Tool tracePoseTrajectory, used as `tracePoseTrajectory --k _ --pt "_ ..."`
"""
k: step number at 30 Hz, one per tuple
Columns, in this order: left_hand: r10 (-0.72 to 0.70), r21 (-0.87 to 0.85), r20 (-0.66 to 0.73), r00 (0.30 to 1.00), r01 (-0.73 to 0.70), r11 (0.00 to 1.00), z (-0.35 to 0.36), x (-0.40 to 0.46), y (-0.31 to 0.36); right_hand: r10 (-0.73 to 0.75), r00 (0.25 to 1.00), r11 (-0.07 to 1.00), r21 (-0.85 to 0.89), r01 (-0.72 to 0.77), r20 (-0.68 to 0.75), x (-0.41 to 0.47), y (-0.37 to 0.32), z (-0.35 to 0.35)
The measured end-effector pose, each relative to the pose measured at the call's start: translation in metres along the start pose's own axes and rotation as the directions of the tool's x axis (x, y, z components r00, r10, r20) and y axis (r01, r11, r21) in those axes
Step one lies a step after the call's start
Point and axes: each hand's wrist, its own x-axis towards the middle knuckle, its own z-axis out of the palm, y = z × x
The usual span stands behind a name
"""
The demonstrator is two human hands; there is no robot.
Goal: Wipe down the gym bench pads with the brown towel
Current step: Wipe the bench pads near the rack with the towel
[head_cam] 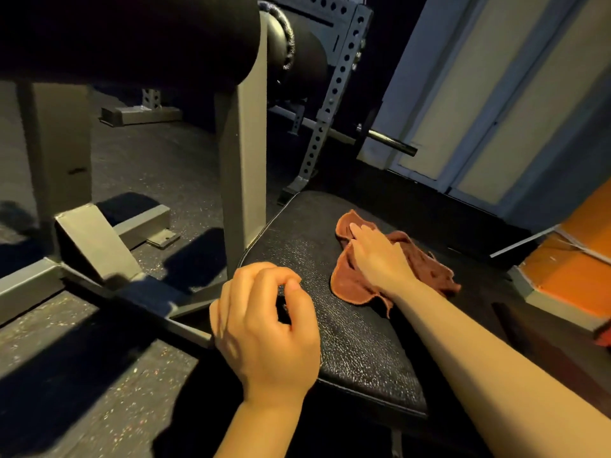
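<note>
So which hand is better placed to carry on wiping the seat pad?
Right. The right hand lies flat on the brown towel on the seat pad; the left hand hovers loosely curled, holding nothing.

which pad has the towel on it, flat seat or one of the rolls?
The flat seat pad: the brown towel lies on it under the right hand. The two roll pads sit higher, behind the frame post, bare.

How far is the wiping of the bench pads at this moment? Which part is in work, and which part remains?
In hand: the right hand presses the brown towel flat on the black seat pad, toward its far side. The left hand hangs loosely curled over the pad's near edge, holding nothing. Done: no wiped area can be told apart. Left: apparently the near part of this pad and the roller pad above.
</note>
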Motion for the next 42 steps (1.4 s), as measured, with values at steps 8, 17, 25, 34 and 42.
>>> tracePoseTrajectory --k 8,17,25,34,42 --pt "-0.071 -0.124 -0.046 0.996 0.064 0.990 -0.001 0.004 0.004 -0.249 0.956 0.967 0.097 0.237 0.155 -0.101 -0.064 -0.009" --pt "-0.098 -0.122 -0.044 0.994 0.092 0.988 0.000 0.003 0.008 -0.359 0.912 0.933 0.048 0.357 0.197 -0.067 -0.093 -0.007" --pt "-0.005 -0.025 0.009 1.000 0.006 1.000 -0.002 0.002 0.009 -0.146 0.982 0.982 0.140 0.129 0.120 0.035 -0.098 0.006" --pt "0.051 -0.005 -0.005 0.999 -0.051 0.999 0.005 0.005 0.005 0.072 0.995 0.989 0.124 -0.080 0.068 0.114 -0.061 0.001" --pt "0.060 -0.123 0.079 0.995 -0.050 0.991 0.008 0.012 -0.004 0.205 0.977 0.972 0.110 -0.210 0.057 0.143 -0.045 0.003"
